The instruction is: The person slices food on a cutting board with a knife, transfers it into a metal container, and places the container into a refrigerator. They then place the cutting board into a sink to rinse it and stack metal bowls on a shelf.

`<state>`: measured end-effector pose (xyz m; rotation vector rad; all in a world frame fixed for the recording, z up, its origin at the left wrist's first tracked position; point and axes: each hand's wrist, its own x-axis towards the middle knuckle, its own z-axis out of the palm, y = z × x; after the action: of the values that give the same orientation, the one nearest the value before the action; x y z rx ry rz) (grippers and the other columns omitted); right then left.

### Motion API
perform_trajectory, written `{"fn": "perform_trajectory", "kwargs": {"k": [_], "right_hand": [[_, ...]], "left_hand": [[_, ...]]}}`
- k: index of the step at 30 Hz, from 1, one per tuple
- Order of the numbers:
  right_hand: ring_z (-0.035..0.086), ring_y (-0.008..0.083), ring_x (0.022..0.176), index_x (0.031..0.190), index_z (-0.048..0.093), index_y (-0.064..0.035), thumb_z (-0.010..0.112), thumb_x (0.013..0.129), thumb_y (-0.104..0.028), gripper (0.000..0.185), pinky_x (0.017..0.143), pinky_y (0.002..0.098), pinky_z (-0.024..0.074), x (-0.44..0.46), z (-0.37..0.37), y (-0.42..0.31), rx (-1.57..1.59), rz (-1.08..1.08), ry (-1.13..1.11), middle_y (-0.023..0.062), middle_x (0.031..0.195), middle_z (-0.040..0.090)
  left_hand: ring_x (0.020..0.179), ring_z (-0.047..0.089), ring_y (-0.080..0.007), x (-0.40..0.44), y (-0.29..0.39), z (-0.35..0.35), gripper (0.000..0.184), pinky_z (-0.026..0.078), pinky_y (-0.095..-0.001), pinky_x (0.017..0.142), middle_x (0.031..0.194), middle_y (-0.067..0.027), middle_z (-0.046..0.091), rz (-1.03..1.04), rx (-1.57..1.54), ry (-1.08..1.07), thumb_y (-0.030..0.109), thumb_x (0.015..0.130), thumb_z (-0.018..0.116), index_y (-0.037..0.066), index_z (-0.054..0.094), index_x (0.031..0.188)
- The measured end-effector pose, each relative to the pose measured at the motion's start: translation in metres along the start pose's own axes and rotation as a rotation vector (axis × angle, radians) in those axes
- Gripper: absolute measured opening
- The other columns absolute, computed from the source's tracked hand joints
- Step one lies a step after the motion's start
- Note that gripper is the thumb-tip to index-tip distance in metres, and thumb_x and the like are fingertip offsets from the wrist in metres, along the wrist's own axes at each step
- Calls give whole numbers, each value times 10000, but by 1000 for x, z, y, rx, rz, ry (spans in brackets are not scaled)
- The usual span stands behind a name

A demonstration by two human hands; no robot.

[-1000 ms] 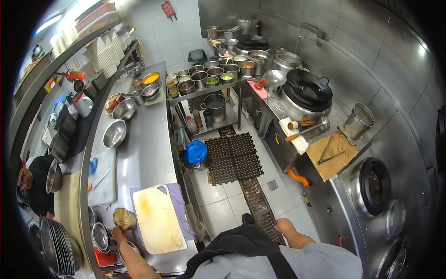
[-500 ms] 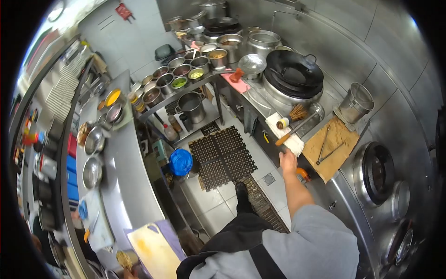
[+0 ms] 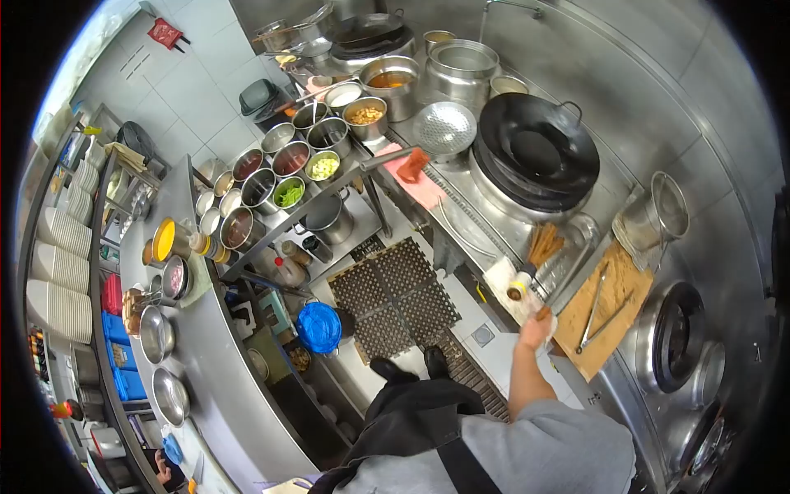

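My right hand (image 3: 535, 331) is closed around the wooden handle end of a ladle (image 3: 575, 274) at the front edge of the steel range. The ladle's long metal shaft runs up and away, its bowl end close to the wok stand. Just left of the shaft, a bamboo wok brush (image 3: 543, 245) lies with a jar-like, white-labelled container (image 3: 519, 286) against it. A white folded cloth (image 3: 502, 276) is under them. On the right, metal tongs (image 3: 594, 309) rest spread on a brown board (image 3: 619, 317). My left hand is out of sight.
A black wok (image 3: 539, 152) sits on the burner beside a perforated strainer (image 3: 444, 129). Several sauce and ingredient pots (image 3: 290, 158) fill the left rack. A blue-covered bucket (image 3: 318, 328) stands by the floor mat (image 3: 393, 288). Another person's hand (image 3: 163, 469) shows at lower left.
My right hand has reached from the counter edge to the ladle's handle and closed on it. The view has shifted, and both my shoes now show on the floor.
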<state>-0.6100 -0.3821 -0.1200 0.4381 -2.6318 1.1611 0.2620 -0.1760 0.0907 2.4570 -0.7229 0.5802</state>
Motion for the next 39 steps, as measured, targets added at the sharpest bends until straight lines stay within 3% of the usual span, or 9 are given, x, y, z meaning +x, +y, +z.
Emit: {"fn": "perform_trajectory", "kwargs": {"k": [4, 9, 17, 19, 22, 26, 34, 37, 39], "right_hand": [[393, 109, 364, 1185, 520, 4, 493, 812, -64, 380, 310, 278, 321, 37, -23, -92, 643, 520, -155, 62, 684, 495], [464, 130, 393, 1246, 458, 4, 572, 850, -74, 420, 319, 284, 373, 75, -24, -203, 692, 389, -98, 74, 680, 536], [466, 127, 380, 1156, 532, -3, 595, 776, -70, 391, 305, 264, 367, 245, 66, -368, 991, 130, -435, 34, 628, 492], [457, 126, 372, 1096, 564, -4, 574, 780, -45, 319, 316, 281, 356, 296, 111, -419, 923, 142, -445, 42, 628, 497], [498, 147, 390, 846, 520, -9, 547, 766, -75, 107, 328, 305, 388, 381, 190, -470, 799, -8, -523, 50, 578, 495], [540, 180, 413, 805, 554, 27, 540, 748, -49, 96, 345, 320, 421, 465, 266, -549, 569, 16, -495, 86, 590, 552], [559, 168, 429, 1029, 592, -11, 523, 792, -62, 252, 384, 328, 406, 409, 200, -426, 407, -62, -385, 97, 607, 575], [612, 424, 953, 1253, 542, -25, 594, 772, -8, 484, 839, 438, 490, 297, 104, -324, -38, -226, -227, 267, 994, 629], [616, 420, 951, 1230, 551, -24, 583, 756, 19, 478, 806, 466, 495, 231, 43, -269, -124, -150, -223, 259, 1002, 633]], "left_hand": [[832, 612, -233, 6, 144, 84, 293, 507, -321, 734, 909, -127, 625, 90, -314, -268, 107, 934, 463, -36, 554, 1173], [933, 628, -189, -62, 301, 239, 427, 501, -309, 814, 1042, -142, 654, 496, -363, -858, -101, 824, 510, 14, 551, 1234], [869, 661, -214, -170, 377, 344, 295, 522, -341, 805, 979, -109, 698, 190, -494, -1681, 64, 845, 622, 4, 622, 1133], [899, 669, -270, -172, 337, 398, 242, 528, -397, 806, 1008, -103, 702, 950, -28, -1446, 188, 882, 580, 37, 660, 1052], [883, 668, -279, -160, 358, 369, 233, 529, -405, 793, 1000, -102, 701, 306, 156, -1551, 207, 870, 580, 50, 664, 1020], [862, 667, -290, -163, 411, 366, 224, 531, -417, 775, 988, -102, 701, 95, 86, -1498, 233, 855, 579, 67, 669, 977], [820, 666, -312, -181, 505, 397, 218, 533, -440, 738, 966, -101, 700, 267, -69, -1595, 283, 824, 579, 102, 679, 892], [804, 665, -320, -171, 512, 421, 219, 534, -448, 725, 957, -101, 700, 456, -24, -1650, 302, 813, 579, 115, 682, 860], [793, 665, -326, -149, 502, 444, 221, 535, -454, 716, 952, -101, 700, 626, 49, -1689, 315, 805, 579, 124, 685, 839]]}}
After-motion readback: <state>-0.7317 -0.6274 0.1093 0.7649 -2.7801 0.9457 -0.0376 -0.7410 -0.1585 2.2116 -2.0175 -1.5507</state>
